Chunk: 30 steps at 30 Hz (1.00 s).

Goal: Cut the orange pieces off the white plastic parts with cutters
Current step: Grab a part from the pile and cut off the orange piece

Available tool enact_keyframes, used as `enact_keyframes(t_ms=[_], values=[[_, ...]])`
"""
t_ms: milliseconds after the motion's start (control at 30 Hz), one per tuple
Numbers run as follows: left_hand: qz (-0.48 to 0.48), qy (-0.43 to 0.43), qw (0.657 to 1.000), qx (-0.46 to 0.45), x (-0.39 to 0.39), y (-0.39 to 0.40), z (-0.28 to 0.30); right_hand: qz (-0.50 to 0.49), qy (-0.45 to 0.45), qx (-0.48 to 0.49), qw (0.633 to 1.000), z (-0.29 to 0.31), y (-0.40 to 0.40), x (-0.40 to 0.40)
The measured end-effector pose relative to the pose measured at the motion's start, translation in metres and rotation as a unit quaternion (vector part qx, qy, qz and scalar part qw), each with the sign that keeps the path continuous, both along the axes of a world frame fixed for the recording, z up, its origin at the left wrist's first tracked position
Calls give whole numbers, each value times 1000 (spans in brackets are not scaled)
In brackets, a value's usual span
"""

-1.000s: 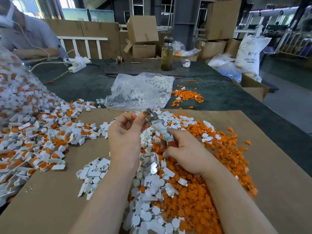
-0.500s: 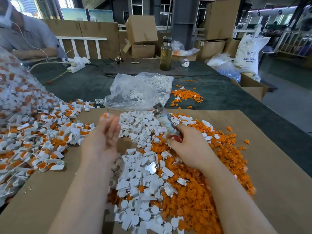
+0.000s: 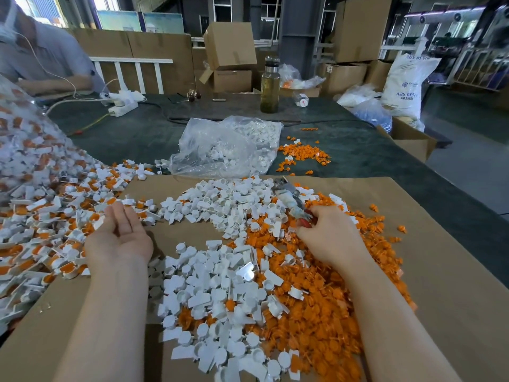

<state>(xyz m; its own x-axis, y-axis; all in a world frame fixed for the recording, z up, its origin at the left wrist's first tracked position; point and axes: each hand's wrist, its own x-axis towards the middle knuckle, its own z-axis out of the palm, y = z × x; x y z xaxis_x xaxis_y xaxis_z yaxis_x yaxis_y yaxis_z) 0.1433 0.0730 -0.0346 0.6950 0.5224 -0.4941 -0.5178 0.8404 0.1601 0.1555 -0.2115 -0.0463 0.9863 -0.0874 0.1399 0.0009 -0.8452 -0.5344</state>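
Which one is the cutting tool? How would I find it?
Start at the brown cardboard sheet with the orange and white heaps. The right hand grips the tape-wrapped metal cutters. They are the only long grey thing, sticking up among small plastic bits.

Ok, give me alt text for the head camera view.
The right hand grips cutters above a heap of cut white parts and orange pieces on cardboard; the empty left hand, palm up, reaches toward uncut parts.

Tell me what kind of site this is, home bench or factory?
Most likely a plastics factory or workshop floor. Stacked brown cardboard boxes line the back, a white woven sack printed ABS RESIN stands at the right, and heaps of small white plastic parts with orange pieces cover the table.
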Motion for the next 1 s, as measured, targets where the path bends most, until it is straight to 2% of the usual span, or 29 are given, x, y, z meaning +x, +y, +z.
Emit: enact_keyframes(t_ms=[100, 200, 267, 300, 367, 433, 467, 533, 600, 667, 700, 767, 1000], values=[[5, -29, 1000, 0, 0, 3, -2, 16, 23, -23, 999, -1, 0, 0], [-34, -21, 999, 26, 1, -1, -1, 28, 37, -36, 998, -2, 1, 0], [-113, 31, 985, 124, 3, -7, 3, 38, 42, -49, 997, -3, 4, 0], [-165, 64, 964, 197, 3, -11, 5, 41, 42, -62, 996, -3, 5, 1], [-247, 126, 893, 355, 5, -21, 5, 44, 42, -98, 993, -5, 8, 0], [-279, 176, 798, 504, 5, -32, 2, 44, 45, -126, 990, -6, 10, 0], [-281, 197, 735, 585, 5, -38, 0, 43, 46, -135, 989, -6, 11, 0], [-280, 206, 581, 736, 3, -48, -6, 39, 47, -149, 987, -7, 13, 0], [-279, 206, 448, 824, 5, -54, -12, 36, 53, -153, 986, -7, 16, 1], [-272, 219, 351, 869, 7, -57, -17, 33, 57, -156, 986, -8, 17, 0], [-269, 226, 315, 882, 9, -58, -19, 32, 55, -159, 985, -9, 17, 0], [-261, 232, 278, 895, 10, -59, -22, 27, 46, -165, 985, -9, 17, 0], [-244, 239, 277, 898, 8, -63, -21, 19, 28, -199, 979, -6, 17, -3]])
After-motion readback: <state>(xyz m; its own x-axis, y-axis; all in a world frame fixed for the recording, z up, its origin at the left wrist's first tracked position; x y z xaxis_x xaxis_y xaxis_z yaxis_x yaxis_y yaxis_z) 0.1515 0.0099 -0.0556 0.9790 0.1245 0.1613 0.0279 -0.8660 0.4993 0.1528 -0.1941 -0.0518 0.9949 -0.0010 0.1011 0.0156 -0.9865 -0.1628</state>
